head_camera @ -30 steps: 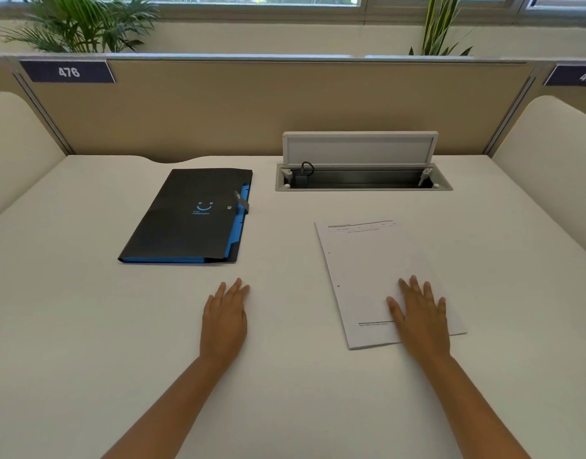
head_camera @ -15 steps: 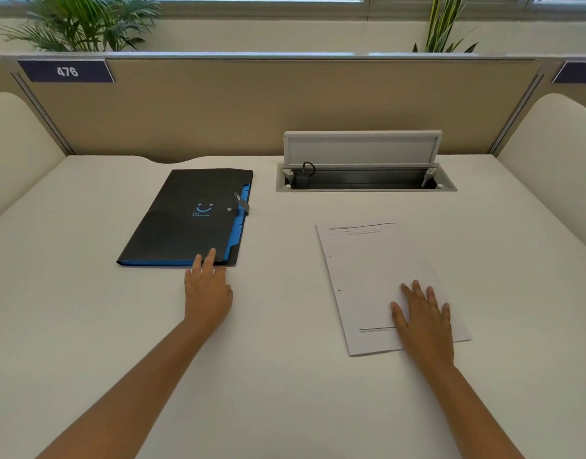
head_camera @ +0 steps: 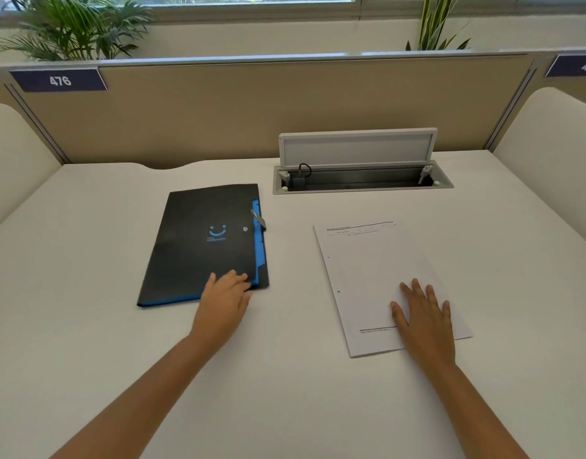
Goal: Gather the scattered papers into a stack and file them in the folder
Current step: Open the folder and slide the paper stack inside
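Observation:
A black folder (head_camera: 202, 240) with blue inner dividers and a snap tab lies shut on the white desk (head_camera: 86, 326), left of centre. My left hand (head_camera: 223, 301) rests on its near right corner, fingertips on the cover edge. To the right lies a squared white stack of papers (head_camera: 374, 270), printed lines at top and bottom. My right hand (head_camera: 424, 321) lies flat on the stack's near right part, fingers spread.
An open cable tray (head_camera: 361, 182) with a raised lid sits in the desk behind the papers. A beige partition (head_camera: 218, 111) closes off the back, with curved side panels left and right. Plants stand behind it.
My left hand moved forward from the bare desk onto the folder's near right corner. The right hand stayed flat on the papers.

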`<state>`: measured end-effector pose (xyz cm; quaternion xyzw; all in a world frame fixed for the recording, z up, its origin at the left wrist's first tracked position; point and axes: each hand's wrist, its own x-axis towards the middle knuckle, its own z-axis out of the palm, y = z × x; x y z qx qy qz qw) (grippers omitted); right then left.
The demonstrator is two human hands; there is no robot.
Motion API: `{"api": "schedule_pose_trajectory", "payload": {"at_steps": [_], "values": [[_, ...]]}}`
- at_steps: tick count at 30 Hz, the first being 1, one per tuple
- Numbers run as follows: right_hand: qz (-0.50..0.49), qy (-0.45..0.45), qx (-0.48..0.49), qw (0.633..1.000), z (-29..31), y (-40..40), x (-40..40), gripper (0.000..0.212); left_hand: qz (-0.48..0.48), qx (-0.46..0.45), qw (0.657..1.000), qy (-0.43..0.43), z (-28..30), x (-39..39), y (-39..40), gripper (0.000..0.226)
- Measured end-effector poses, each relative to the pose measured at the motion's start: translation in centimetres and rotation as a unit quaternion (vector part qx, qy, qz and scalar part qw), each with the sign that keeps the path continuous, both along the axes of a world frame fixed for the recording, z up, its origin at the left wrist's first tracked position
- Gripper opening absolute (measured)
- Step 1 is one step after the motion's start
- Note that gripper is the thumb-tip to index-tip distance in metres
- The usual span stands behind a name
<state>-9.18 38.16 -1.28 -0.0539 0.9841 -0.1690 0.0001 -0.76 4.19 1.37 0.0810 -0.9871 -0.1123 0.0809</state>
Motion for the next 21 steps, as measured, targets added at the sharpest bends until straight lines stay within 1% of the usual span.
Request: {"api": "schedule_pose_trajectory", "payload": {"at_steps": [2,4,6,7,9,11,12,14,15,18,21], "values": [[0.002,0.0,0.001,1.0,0.0,0.0,0.0,0.052,-0.043,0.027,0.998,0.024,0.2,1.4,1.9,0.031],[0.002,0.001,-0.001,1.0,0.0,0.0,0.0,0.052,-0.11,0.024,0.993,0.047,0.8,3.0,3.9,0.037],[0.0,0.002,-0.002,1.0,0.0,0.0,0.0,0.052,-0.17,0.002,0.984,0.045,1.2,4.1,5.5,0.036],[0.0,0.002,0.001,1.0,-0.1,0.0,0.0,0.052,-0.18,0.01,0.983,0.034,1.4,4.5,6.2,0.035],[0.002,0.001,0.008,1.0,0.0,0.0,0.0,0.052,-0.159,0.037,0.986,0.036,1.8,4.2,6.9,0.03],[0.002,0.001,0.007,1.0,0.0,0.0,0.0,0.052,-0.093,0.071,0.991,0.068,2.1,3.1,7.1,0.017],[0.001,0.002,0.005,1.0,0.0,0.0,0.0,0.052,-0.055,0.079,0.993,0.07,2.1,2.4,7.1,0.013],[0.001,0.001,0.002,1.0,0.0,0.0,0.0,0.052,0.002,0.078,0.996,0.036,2.1,1.0,7.1,0.023],[0.002,0.001,0.003,1.0,0.0,0.1,0.0,0.052,0.008,0.071,0.997,0.01,1.9,0.5,7.2,0.029],[0.003,0.001,0.002,1.0,0.0,0.0,0.0,0.052,-0.022,0.006,0.998,-0.062,1.3,-0.5,8.3,0.04],[0.001,0.0,-0.002,1.0,-0.1,0.1,0.0,0.052,-0.022,-0.024,0.992,-0.125,0.8,-0.8,9.3,0.045]]}}
